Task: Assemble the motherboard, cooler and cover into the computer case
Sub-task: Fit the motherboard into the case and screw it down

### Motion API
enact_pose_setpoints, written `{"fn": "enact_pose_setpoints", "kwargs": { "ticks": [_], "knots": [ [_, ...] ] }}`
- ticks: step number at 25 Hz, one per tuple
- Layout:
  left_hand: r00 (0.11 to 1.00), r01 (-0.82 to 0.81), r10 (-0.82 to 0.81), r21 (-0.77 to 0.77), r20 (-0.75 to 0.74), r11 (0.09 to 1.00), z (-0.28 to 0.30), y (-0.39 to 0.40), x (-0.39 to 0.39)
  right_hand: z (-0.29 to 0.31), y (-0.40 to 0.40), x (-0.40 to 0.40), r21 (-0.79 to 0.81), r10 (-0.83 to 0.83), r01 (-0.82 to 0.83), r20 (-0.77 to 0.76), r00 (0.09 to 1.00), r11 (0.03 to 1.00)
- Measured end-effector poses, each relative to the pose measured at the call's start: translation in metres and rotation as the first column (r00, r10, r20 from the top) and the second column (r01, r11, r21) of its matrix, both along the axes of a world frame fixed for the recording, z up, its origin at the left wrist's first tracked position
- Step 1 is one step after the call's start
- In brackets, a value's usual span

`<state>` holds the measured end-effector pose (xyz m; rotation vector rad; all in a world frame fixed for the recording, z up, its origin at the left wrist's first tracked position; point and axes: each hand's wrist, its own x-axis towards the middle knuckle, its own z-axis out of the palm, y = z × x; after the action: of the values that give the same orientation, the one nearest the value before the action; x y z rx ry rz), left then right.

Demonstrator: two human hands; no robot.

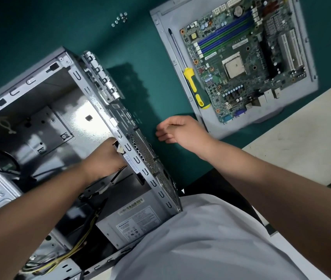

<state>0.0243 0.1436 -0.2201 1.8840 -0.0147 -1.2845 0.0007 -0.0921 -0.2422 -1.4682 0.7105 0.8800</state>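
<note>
Reaching inside the open computer case (pixel 39 110), the left hand (pixel 104 156) curls its fingers around something at the rear wall that cannot be made out. The right hand (pixel 182 132) hovers loosely relaxed, holding nothing. The motherboard (pixel 243 57) lies on the cover (pixel 168 43), beside a screwdriver (pixel 194 85).
</note>
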Motion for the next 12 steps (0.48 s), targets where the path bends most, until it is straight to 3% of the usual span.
{"fn": "enact_pose_setpoints", "kwargs": {
  "ticks": [3,7,12],
  "knots": [
    [0.992,-0.103,0.102,-0.001,-0.080,0.995,0.0005,0.0013,-0.0037,0.0001,0.0012,0.0013,-0.021,0.022,-0.022,0.006,1.000,1.000],
    [0.995,-0.095,0.093,-0.067,-0.028,0.993,0.0011,-0.0015,-0.0052,0.0024,0.0025,0.0014,-0.052,0.065,-0.063,0.027,0.998,0.997],
    [0.984,-0.168,0.158,-0.147,-0.079,0.975,-0.0023,-0.0011,-0.0063,0.0055,0.0065,0.0050,-0.076,0.059,-0.057,0.020,0.998,0.995]
  ]
}}
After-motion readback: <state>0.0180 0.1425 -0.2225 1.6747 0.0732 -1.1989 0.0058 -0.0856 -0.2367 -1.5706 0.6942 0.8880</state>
